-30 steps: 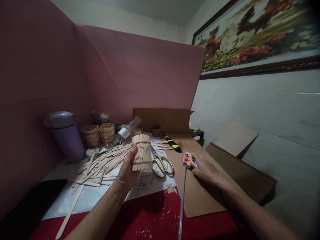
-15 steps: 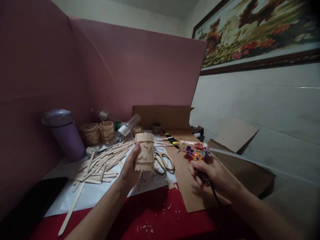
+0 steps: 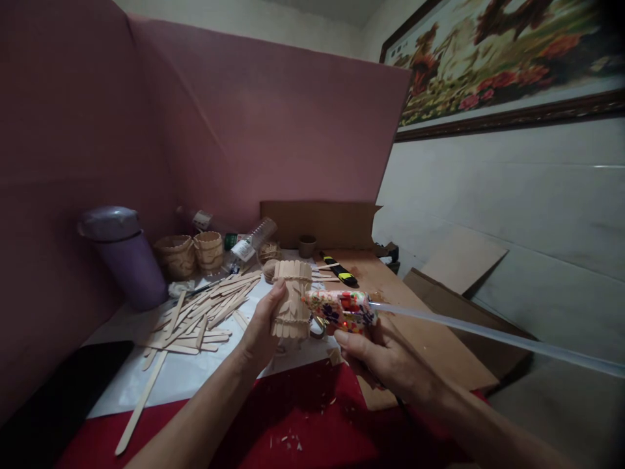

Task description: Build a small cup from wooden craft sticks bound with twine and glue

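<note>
While wood crumbs [image 3: 293, 443] litter the red cloth [image 3: 254, 423] nearest me, my right hand [image 3: 381, 352] is wrapped firmly round a flowered glue gun [image 3: 336, 307], red light glowing, a clear glue stick [image 3: 463, 327] trailing from its back. And there's the stick cup [image 3: 288, 303], up off the table in my left hand [image 3: 263, 322], thumb pressed to its side, the other fingers hidden behind! Nozzle right at its flank, though whether it touches I cannot tell. Plenty done here, I judge: slats standing all along the side I see, two twine bands on, leaf-shaped slivers between them. What's left? Its far side is out of my sight, so I can't call it finished. Gold scissors [image 3: 319, 327] peek out behind the gun, loose sticks [image 3: 215, 312] lie heaped on white paper [image 3: 117, 391], and a yellow-and-black cutter [image 3: 339, 268] rests on the cardboard [image 3: 381, 286]. Further back, two decorated cups [image 3: 209, 253] stand beside a purple tumbler [image 3: 129, 270], clear bottles [image 3: 254, 240] lying near; beyond them rises a pink partition [image 3: 273, 124], with a framed picture [image 3: 512, 58] on the pale wall [image 3: 512, 179] to the right.
</note>
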`<state>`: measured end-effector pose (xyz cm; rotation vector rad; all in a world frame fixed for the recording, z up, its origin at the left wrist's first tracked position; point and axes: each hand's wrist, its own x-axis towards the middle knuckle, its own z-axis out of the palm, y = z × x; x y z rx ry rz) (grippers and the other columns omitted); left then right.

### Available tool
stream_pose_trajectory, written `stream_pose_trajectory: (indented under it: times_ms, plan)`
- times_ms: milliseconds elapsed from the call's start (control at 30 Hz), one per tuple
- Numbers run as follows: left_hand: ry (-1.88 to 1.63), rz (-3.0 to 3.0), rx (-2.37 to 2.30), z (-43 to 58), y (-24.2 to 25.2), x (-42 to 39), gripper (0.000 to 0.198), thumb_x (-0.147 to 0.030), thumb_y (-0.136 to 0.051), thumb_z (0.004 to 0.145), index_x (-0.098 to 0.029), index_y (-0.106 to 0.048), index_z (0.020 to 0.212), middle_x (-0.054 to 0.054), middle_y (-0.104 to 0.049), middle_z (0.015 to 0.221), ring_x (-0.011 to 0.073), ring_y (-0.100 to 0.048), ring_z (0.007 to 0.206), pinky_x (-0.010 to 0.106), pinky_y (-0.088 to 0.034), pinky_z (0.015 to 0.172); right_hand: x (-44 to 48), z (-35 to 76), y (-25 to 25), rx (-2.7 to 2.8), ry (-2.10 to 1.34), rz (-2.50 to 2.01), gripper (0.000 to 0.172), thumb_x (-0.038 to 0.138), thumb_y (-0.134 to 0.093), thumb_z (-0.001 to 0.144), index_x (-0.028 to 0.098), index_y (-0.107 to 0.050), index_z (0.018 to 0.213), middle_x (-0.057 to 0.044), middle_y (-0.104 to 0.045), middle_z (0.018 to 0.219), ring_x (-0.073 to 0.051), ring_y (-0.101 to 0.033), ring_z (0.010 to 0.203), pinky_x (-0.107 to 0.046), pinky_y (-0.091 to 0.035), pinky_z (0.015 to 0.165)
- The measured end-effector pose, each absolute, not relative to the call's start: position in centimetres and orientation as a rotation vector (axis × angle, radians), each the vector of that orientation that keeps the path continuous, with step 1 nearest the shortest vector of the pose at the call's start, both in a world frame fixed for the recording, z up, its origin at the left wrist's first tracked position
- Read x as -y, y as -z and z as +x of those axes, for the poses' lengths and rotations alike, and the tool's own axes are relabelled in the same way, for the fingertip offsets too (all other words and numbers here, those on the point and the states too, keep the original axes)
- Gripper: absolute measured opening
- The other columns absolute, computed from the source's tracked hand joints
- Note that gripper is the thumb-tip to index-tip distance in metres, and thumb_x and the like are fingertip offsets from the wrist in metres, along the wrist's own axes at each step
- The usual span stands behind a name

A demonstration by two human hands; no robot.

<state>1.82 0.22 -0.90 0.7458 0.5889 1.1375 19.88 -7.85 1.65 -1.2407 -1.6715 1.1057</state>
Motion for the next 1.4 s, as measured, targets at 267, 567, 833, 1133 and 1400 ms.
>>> stream_pose_trajectory:
  times_ms: [267, 567, 833, 1133, 1400]
  plan:
    - [-1.137, 0.738, -0.562, 1.8, 1.1, -0.3, 0.039, -0.038, -0.060, 0.087, -0.013, -0.064, 0.118, 0.007, -0.076, 0.087, 0.0190, -0.071, 0.074, 0.025, -0.054, 0.067, 7.4, 19.5, -1.6, 1.695, -1.114, -1.198, 0.038, 0.041, -0.046, 0.095, 0.021, -0.041, 0.063, 0.006, -0.039, 0.050, -0.008, -0.033, 0.046, -0.022, -0.026, 0.043]
    - [-1.075, 0.745, -0.518, 1.8, 1.2, -0.3, 0.046, -0.042, -0.058, 0.087, -0.011, -0.065, 0.120, 0.010, -0.076, 0.089, 0.0238, -0.072, 0.082, 0.030, -0.055, 0.074, 7.6, 19.1, -2.4, 1.707, -1.051, -1.175, 0.035, 0.041, -0.049, 0.093, 0.021, -0.045, 0.065, 0.004, -0.042, 0.055, -0.010, -0.037, 0.052, -0.023, -0.031, 0.047]
    - [-1.153, 0.761, -0.515, 1.9, 1.0, -0.2, 0.041, -0.037, -0.060, 0.087, -0.014, -0.063, 0.121, 0.007, -0.076, 0.092, 0.0203, -0.071, 0.079, 0.026, -0.054, 0.070, 7.7, 19.2, -2.4, 1.705, -1.054, -1.211, 0.035, 0.039, -0.049, 0.093, 0.020, -0.045, 0.064, 0.004, -0.041, 0.055, -0.010, -0.037, 0.052, -0.023, -0.030, 0.047]
    - [-1.115, 0.700, -0.521, 1.8, 1.2, -0.4, 0.048, -0.039, -0.064, 0.084, -0.014, -0.060, 0.125, 0.008, -0.076, 0.092, 0.0224, -0.072, 0.081, 0.029, -0.055, 0.074, 7.8, 19.1, -2.7, 1.671, -1.072, -1.210, 0.036, 0.044, -0.050, 0.093, 0.020, -0.047, 0.067, 0.005, -0.042, 0.054, -0.010, -0.037, 0.051, -0.023, -0.031, 0.046]
    - [-1.119, 0.710, -0.513, 1.8, 1.4, -0.5, 0.051, -0.041, -0.061, 0.086, -0.014, -0.058, 0.130, 0.010, -0.076, 0.095, 0.0242, -0.071, 0.083, 0.033, -0.054, 0.078, 7.7, 18.7, -2.5, 1.643, -1.084, -1.184, 0.033, 0.045, -0.050, 0.092, 0.020, -0.052, 0.071, 0.004, -0.042, 0.053, -0.011, -0.038, 0.050, -0.023, -0.033, 0.046]
